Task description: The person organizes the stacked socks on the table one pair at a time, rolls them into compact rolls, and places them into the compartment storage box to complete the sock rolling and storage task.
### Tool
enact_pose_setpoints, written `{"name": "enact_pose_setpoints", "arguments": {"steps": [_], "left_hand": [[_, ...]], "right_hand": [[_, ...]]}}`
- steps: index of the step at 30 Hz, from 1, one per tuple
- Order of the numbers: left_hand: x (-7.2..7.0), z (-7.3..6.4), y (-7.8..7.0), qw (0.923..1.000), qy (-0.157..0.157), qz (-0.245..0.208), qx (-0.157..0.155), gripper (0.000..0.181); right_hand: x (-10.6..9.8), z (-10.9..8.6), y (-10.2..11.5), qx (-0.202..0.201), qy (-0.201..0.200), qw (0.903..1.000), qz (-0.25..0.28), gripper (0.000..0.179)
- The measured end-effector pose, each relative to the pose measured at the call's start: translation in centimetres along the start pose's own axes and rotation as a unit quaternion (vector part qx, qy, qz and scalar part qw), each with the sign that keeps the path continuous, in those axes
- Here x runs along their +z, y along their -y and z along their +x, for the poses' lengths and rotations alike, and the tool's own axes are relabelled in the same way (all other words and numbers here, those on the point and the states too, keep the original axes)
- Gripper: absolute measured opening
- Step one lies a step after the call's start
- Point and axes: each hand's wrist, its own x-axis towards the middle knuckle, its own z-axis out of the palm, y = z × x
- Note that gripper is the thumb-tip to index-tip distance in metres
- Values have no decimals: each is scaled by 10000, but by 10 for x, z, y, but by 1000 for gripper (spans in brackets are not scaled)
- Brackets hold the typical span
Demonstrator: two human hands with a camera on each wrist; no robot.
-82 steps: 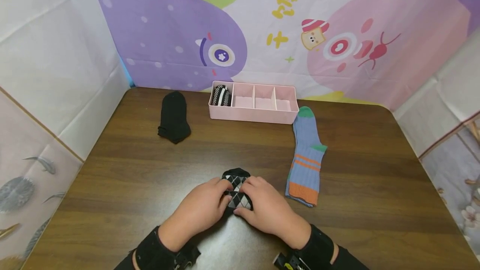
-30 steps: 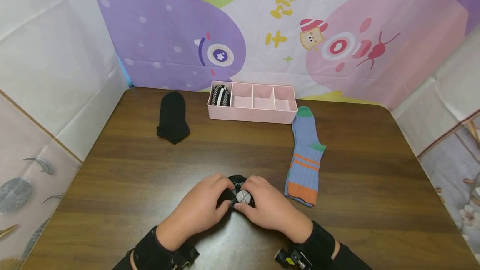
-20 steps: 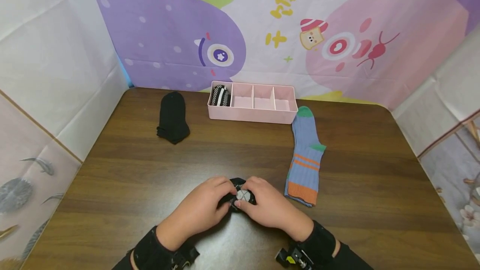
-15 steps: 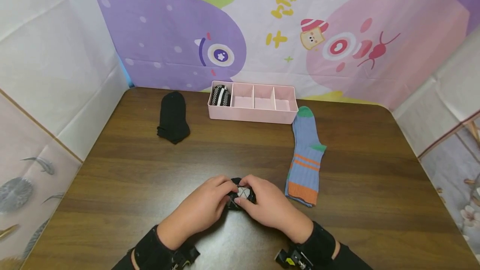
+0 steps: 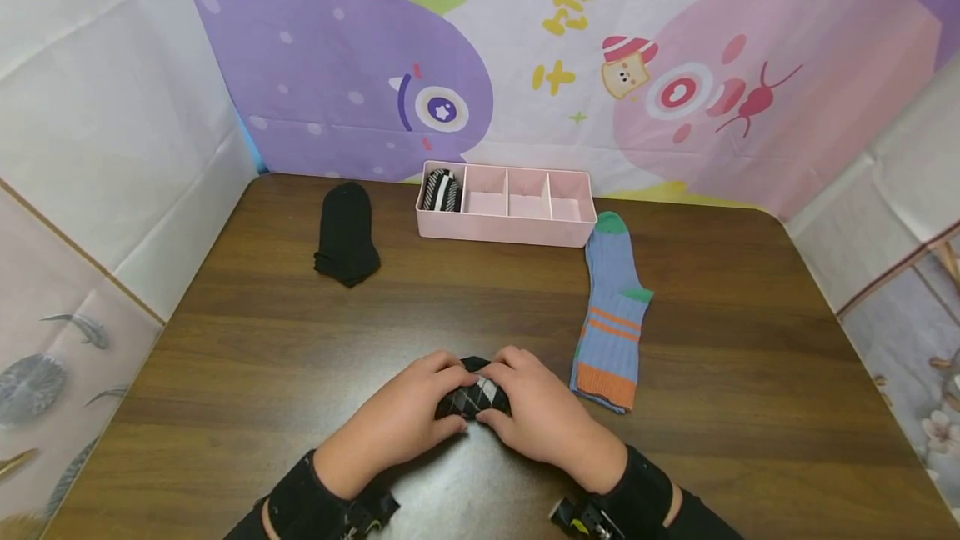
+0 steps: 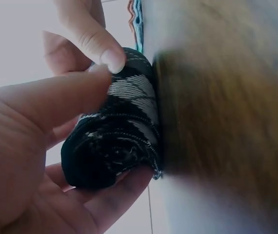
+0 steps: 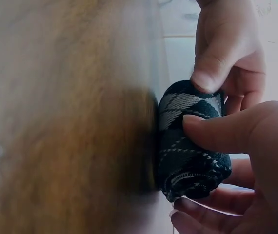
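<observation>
A black sock with a grey and white argyle pattern (image 5: 474, 398) is rolled into a short bundle on the table, near its front middle. My left hand (image 5: 401, 411) grips the roll's left end, thumb in front and fingers over the back. At the opposite end, my right hand (image 5: 540, 411) holds it the same way. Spiral layers show at the end of the rolled sock (image 6: 112, 131) in the left wrist view. In the right wrist view, both thumbs press on the patterned side of the roll (image 7: 185, 126).
A pink box (image 5: 506, 230) with several compartments stands at the back; its leftmost compartment holds a rolled black-and-white striped sock (image 5: 442, 192). A flat black sock (image 5: 347, 236) lies at the back left. Blue socks with orange and green parts (image 5: 613, 315) lie at the right.
The argyle sock has gone from a looser, longer fold to a compact roll between both hands. My thumbs have shifted to its near side. The box and other socks stay put.
</observation>
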Motion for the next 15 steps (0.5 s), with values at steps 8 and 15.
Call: {"name": "enact_pose_setpoints", "arguments": {"steps": [8, 15], "left_hand": [[-1, -2, -3, 9994, -174, 256, -159, 48], [-2, -2, -5, 9964, -397, 714, 213, 41]], "right_hand": [[0, 1, -2, 45, 226, 9989, 418, 42], [-3, 2, -3, 242, 686, 9921, 1024, 37]]}}
